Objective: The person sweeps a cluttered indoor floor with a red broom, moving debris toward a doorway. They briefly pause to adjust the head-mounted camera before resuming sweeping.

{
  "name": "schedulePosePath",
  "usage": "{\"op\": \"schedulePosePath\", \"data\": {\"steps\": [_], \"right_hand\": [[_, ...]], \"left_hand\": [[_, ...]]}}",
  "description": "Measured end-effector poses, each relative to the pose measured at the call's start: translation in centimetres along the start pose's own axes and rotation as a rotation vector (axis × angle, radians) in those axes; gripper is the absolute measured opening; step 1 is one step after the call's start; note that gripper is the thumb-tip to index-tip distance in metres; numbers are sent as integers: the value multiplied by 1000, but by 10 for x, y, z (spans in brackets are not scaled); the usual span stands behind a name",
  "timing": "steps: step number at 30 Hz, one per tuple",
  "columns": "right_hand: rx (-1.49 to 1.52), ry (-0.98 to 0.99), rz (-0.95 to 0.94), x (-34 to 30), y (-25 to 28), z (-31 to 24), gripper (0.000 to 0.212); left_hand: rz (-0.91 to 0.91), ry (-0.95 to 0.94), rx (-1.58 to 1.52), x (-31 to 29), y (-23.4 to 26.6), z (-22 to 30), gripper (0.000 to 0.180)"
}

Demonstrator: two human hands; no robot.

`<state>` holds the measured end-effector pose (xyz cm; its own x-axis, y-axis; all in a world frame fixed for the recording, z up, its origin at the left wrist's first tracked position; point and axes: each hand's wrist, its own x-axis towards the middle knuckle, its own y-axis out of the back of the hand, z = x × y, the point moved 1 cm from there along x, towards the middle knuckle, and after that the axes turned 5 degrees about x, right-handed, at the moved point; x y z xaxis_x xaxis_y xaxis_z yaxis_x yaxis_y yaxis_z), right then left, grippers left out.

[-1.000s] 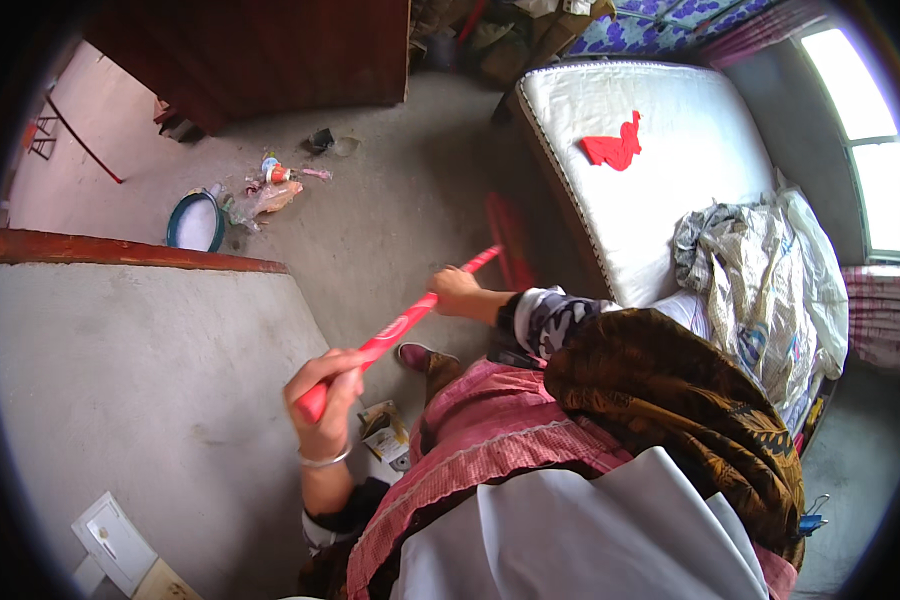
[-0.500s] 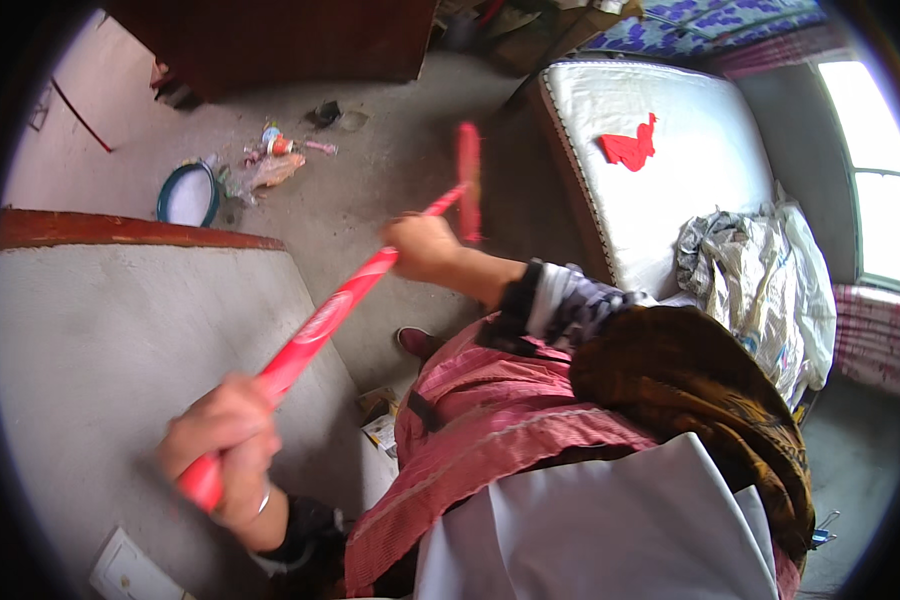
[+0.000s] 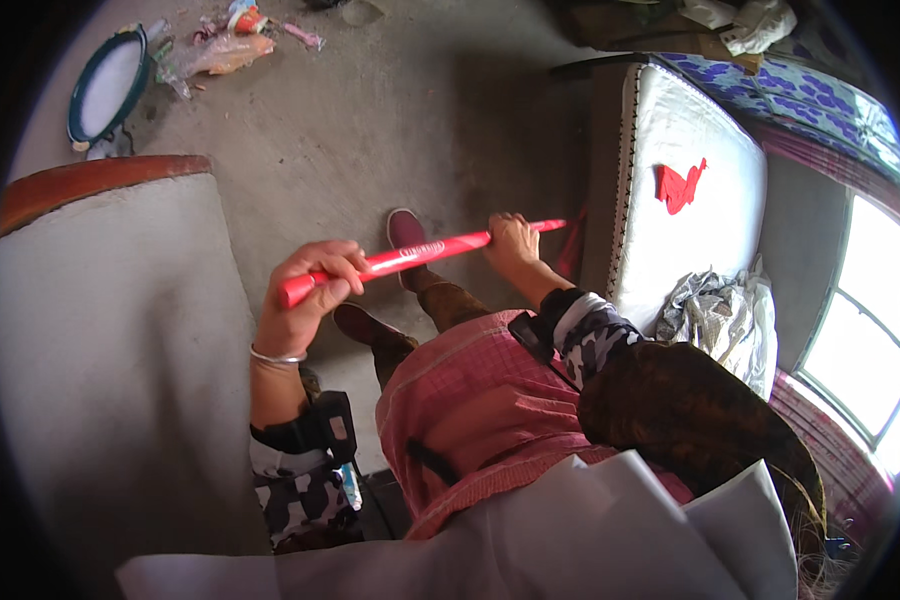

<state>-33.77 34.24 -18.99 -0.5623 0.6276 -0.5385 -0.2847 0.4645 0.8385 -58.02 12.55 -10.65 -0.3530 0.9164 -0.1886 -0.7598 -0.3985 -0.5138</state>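
Note:
A red broom (image 3: 435, 247) crosses in front of my body, its handle sloping up slightly from left to right. Near the thick butt end, my left hand (image 3: 315, 285) is closed around the handle. My right hand (image 3: 513, 243) grips it farther along, back of the hand up. The broom's head (image 3: 572, 245) shows only as a dark red sliver low beside the bed, so its bristles cannot be made out.
A white mattress (image 3: 695, 150) with a red cloth (image 3: 680, 187) and crumpled plastic sheeting (image 3: 720, 315) is at right. At left stands a low grey wall (image 3: 120, 350) with a reddish-brown top. Litter (image 3: 220, 55) and a green-rimmed basin (image 3: 110, 85) lie at far left.
The broom has swung from a steep diagonal to nearly level, its head coming nearer and right to the bed's side. My left hand moved up and right; my right hand moved right. The view shifted.

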Motion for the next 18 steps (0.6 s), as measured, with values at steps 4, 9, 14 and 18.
{"op": "schedulePosePath", "data": {"steps": [4, 9, 14, 18], "right_hand": [[-104, -7, 78, 56, -17, 26, 17], [-69, -144, 87, 111, -14, 90, 21], [-75, 149, 107, 126, -8, 144, 15], [15, 362, 115, 79, 6, 97, 19]], "left_hand": [[74, 24, -77, 27, 5, -44, 26], [112, 52, 28, 66, -38, -85, 18], [111, -6, 112, 61, -84, -99, 13], [173, -110, 197, 3, -95, -57, 16]]}}
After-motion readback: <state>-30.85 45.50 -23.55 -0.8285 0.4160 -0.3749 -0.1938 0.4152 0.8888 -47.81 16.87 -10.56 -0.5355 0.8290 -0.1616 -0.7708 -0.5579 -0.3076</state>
